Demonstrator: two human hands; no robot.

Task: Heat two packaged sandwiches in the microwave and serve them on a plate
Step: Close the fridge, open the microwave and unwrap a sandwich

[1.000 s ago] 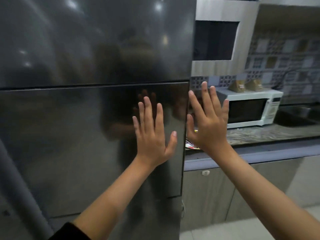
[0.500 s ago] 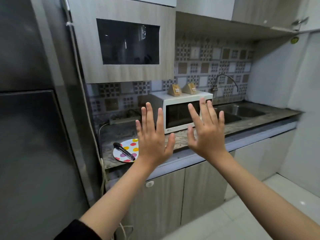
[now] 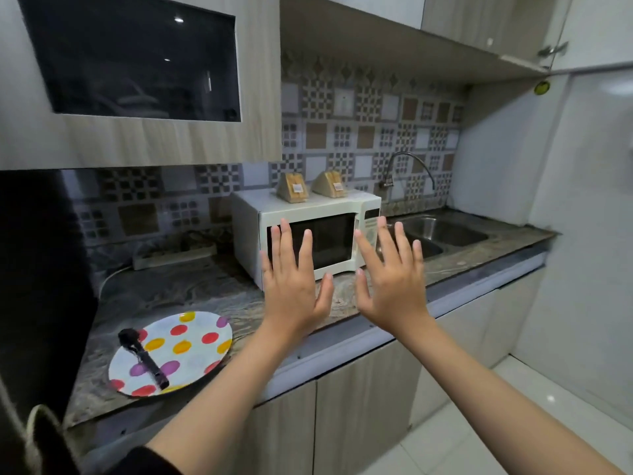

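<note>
Two triangular packaged sandwiches, one (image 3: 292,189) left and one (image 3: 330,184) right, stand on top of a white microwave (image 3: 246,228) whose door is closed. A white plate with coloured dots (image 3: 191,341) lies on the counter at the lower left, with black tongs (image 3: 144,356) resting on it. My left hand (image 3: 294,289) and my right hand (image 3: 394,282) are held up in front of the microwave, palms forward, fingers spread, holding nothing and touching nothing.
A steel sink (image 3: 442,233) with a curved tap (image 3: 407,166) lies right of the microwave. A power strip (image 3: 174,253) sits by the tiled wall. A dark fridge side (image 3: 37,286) stands left. Overhead cupboards (image 3: 137,80) hang low above the stone counter (image 3: 191,289).
The view has swung from the fridge door to the counter and moved closer. Both hands stay raised and spread, now in front of the microwave.
</note>
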